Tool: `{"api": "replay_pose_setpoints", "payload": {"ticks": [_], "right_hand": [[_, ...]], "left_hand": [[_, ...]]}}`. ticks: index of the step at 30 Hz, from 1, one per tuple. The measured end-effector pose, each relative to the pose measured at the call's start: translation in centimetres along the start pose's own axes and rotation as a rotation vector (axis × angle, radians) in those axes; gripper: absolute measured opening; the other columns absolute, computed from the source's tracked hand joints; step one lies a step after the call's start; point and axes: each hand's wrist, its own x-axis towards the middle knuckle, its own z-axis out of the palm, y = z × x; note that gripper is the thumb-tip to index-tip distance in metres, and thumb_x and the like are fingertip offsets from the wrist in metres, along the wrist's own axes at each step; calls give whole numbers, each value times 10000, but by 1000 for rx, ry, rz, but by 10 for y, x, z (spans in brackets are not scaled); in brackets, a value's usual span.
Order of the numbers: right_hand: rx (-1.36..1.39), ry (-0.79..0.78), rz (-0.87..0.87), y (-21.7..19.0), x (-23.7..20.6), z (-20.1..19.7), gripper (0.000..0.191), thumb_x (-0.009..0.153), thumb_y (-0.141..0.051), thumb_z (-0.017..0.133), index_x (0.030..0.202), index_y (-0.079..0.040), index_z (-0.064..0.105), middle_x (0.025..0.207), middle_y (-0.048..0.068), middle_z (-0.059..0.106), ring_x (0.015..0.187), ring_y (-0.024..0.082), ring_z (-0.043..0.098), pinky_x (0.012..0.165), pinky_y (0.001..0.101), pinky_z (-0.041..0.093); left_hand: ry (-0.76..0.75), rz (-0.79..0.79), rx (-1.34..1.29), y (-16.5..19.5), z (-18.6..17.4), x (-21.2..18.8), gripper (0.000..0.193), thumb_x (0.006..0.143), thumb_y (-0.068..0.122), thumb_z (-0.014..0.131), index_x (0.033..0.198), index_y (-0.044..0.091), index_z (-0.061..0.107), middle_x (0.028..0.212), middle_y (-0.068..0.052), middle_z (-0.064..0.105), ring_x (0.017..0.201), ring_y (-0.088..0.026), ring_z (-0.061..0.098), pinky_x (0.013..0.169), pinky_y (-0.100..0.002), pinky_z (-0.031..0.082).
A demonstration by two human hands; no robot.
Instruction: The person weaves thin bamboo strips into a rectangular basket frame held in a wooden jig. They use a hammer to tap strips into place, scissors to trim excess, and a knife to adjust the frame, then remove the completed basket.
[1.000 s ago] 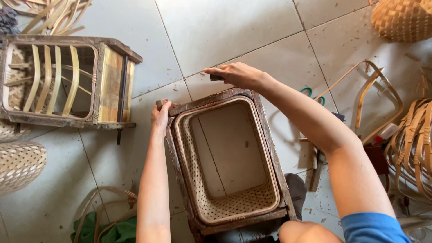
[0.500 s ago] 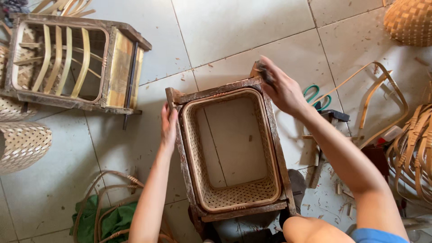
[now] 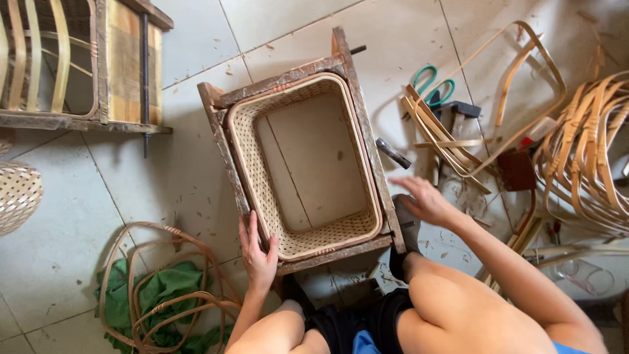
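A wooden frame [image 3: 283, 80] with a woven rattan basket wall [image 3: 252, 157] set inside it rests on the tiled floor in front of my knees. My left hand [image 3: 259, 252] lies flat against the frame's near left corner, fingers spread on the wood. My right hand [image 3: 424, 198] hovers open just right of the frame, holding nothing, above the floor near a small dark tool [image 3: 393, 153].
Green-handled scissors [image 3: 429, 82] and bent rattan strips [image 3: 452, 141] lie to the right, with a bundle of rattan hoops [image 3: 590, 151] beyond. Another slatted wooden frame [image 3: 98, 78] stands at the upper left. Green cloth with rattan loops [image 3: 160, 292] lies lower left.
My right hand left the frame's far right corner and came down to its right side. My left hand slid from the far left edge to the near left corner.
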Motion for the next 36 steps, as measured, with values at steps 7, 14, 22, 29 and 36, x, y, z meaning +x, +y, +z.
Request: {"api": "replay_pose_setpoints", "payload": {"ticks": [7, 14, 22, 29, 36], "right_hand": [[-42, -81, -124, -35, -56, 19, 889, 735, -156, 791, 1490, -2, 346, 1334, 245, 578, 1309, 391, 498, 1128, 590, 223], [269, -6, 316, -2, -59, 9, 452, 919, -113, 634, 1371, -133, 627, 1080, 87, 783, 968, 246, 758, 909, 378, 585], [-238, 570, 367, 27, -31, 2, 585, 913, -165, 726, 1435, -36, 494, 1231, 214, 600, 1068, 418, 638, 861, 472, 559], [-193, 476, 526, 25, 13, -9, 811, 819, -241, 775, 1512, -72, 390, 1315, 222, 608, 1153, 433, 617, 889, 514, 538], [723, 354, 787, 26, -99, 34, 494, 869, -164, 575, 1349, -48, 549, 926, 141, 687, 716, 220, 652, 613, 363, 511]], "left_hand": [[3, -194, 8, 1, 12, 3, 742, 903, 291, 710, 1565, 189, 391, 1612, -257, 373, 1362, -433, 517, 1001, -471, 501], [54, 67, 213, 5, 1, 33, 775, 882, 309, 762, 1566, 115, 453, 1681, -258, 254, 1504, -449, 370, 1209, -565, 303], [78, 143, 260, -7, 8, 151, 702, 949, 247, 717, 1576, 21, 498, 1726, -238, 227, 1532, -448, 361, 1253, -525, 320], [165, 164, 154, -14, 21, 205, 662, 890, 156, 757, 1508, 28, 556, 1683, -182, 308, 1484, -404, 446, 1175, -443, 448], [209, 54, 80, -14, 32, 216, 611, 865, 112, 702, 1463, 61, 589, 1674, -104, 310, 1426, -351, 506, 1077, -404, 518]]}}
